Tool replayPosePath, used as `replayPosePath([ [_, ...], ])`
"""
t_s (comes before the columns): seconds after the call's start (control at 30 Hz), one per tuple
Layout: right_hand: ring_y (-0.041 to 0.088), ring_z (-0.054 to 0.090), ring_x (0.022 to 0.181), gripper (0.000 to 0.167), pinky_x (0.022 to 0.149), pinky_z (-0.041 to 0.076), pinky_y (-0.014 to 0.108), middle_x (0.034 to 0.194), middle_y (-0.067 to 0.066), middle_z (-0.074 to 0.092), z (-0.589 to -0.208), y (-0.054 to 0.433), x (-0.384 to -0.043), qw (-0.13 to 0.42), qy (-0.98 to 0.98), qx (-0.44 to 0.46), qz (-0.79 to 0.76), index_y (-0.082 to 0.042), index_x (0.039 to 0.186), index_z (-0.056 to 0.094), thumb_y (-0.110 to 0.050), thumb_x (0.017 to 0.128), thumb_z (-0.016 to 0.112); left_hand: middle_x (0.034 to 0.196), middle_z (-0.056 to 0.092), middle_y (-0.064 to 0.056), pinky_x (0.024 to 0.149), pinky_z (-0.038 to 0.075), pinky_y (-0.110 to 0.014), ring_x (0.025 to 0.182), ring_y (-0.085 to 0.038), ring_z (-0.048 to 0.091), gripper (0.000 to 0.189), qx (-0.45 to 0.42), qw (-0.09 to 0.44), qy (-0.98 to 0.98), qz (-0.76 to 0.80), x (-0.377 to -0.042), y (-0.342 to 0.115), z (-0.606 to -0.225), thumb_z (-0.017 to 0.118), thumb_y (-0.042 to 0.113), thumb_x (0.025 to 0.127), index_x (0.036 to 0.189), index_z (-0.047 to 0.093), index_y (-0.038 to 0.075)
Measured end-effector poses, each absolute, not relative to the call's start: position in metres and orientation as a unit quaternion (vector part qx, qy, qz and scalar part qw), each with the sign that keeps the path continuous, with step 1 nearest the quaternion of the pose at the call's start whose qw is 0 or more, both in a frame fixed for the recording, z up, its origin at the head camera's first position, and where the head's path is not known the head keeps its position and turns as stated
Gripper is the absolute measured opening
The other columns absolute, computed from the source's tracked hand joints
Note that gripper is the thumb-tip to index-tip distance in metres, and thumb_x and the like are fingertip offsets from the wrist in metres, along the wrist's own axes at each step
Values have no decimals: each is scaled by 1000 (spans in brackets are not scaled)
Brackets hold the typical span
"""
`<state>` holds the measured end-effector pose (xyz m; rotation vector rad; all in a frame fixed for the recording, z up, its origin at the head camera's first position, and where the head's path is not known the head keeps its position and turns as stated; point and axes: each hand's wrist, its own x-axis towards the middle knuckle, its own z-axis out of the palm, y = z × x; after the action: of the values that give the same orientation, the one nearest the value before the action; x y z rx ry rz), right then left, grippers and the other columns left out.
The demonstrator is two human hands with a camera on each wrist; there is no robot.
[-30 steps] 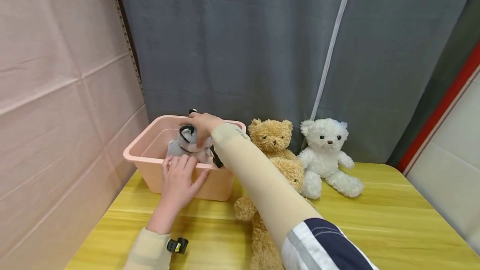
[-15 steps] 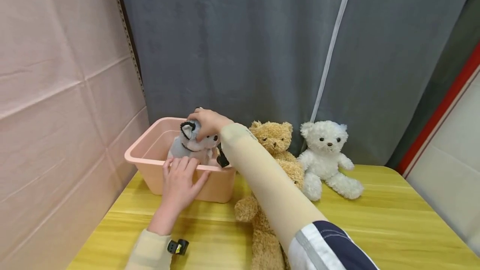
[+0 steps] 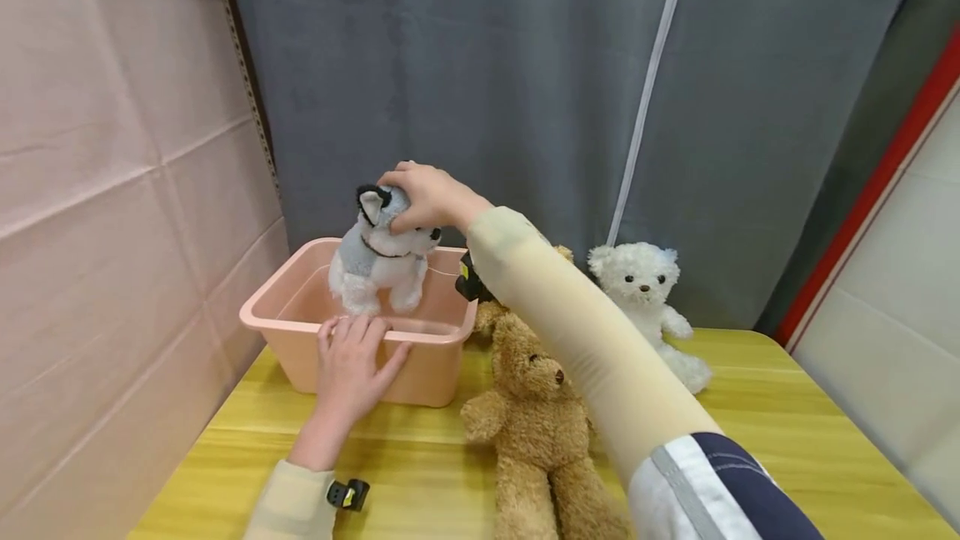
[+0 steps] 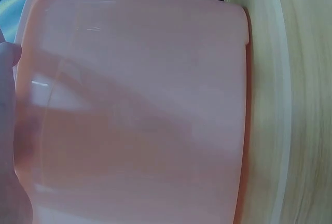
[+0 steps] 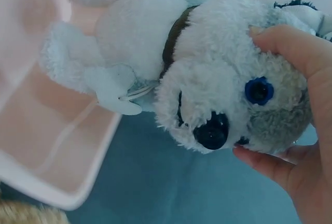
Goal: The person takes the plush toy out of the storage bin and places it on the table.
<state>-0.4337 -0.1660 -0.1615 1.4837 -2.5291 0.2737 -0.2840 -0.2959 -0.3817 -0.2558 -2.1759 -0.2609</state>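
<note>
A grey and white plush husky (image 3: 386,244) with black-edged ears and a dark collar hangs in the upper part of a pink plastic bin (image 3: 300,348). My right hand (image 3: 431,198) grips it by the head from above. In the right wrist view, thumb and fingers (image 5: 267,167) press on both sides of the plush husky's face (image 5: 207,94), with its blue eye and black nose showing. My left hand (image 3: 352,365) holds the bin's near rim, fingers over the edge and thumb along the outer wall. The left wrist view shows mostly the bin's wall (image 4: 140,105).
A brown teddy bear (image 3: 536,423) sits on the wooden table (image 3: 420,473) right of the bin, partly under my right arm. Another brown bear is mostly hidden behind that arm. A white teddy bear (image 3: 637,282) sits farther right, before a grey curtain (image 3: 465,65).
My right hand has risen with the plush husky, which shows more of its body and feet above the bin's rim. The left hand has stayed on the rim.
</note>
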Motion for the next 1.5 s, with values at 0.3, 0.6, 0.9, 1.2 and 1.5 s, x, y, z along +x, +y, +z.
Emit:
replayPosePath([
  [0.3, 18, 51, 100, 63, 85, 44, 32, 124, 2, 52, -121, -103, -438, 147, -873, 447, 127, -17, 136, 53, -35, 79, 72, 94, 59, -8, 97, 23, -56, 98, -32, 50, 39, -105, 446, -882, -111, -288, -300, -383, 56, 50, 88, 94, 59, 11],
  [0.6, 24, 51, 102, 60, 87, 44, 39, 125, 9, 52, -80, -38, -431, 193, -880, 413, 133, -13, 135, 52, -33, 81, 70, 92, 59, -10, 94, 23, -57, 96, -35, 49, 41, -101, 454, -878, -112, -284, -315, -386, 56, 50, 88, 95, 58, 9],
  [0.9, 31, 52, 98, 62, 81, 42, 46, 120, 17, 54, -52, 50, -394, 232, -897, 366, 88, -5, 136, 49, -35, 84, 67, 91, 59, -11, 94, 23, -58, 93, -36, 48, 44, -107, 456, -876, -111, -289, -319, -383, 56, 50, 88, 96, 58, 7],
  [1.2, 34, 54, 91, 63, 72, 46, 50, 115, 21, 55, -91, 127, -361, 235, -917, 317, 52, -1, 130, 53, -37, 83, 72, 93, 59, -12, 95, 22, -58, 94, -37, 47, 43, -98, 446, -882, -118, -290, -324, -379, 58, 49, 88, 98, 58, 8],
  [1.5, 28, 59, 83, 57, 67, 50, 48, 108, 18, 58, -171, 169, -329, 201, -937, 279, 57, -5, 123, 58, -35, 79, 77, 92, 59, -12, 94, 22, -58, 93, -38, 47, 41, -105, 449, -880, -117, -290, -329, -378, 59, 47, 88, 97, 58, 7],
])
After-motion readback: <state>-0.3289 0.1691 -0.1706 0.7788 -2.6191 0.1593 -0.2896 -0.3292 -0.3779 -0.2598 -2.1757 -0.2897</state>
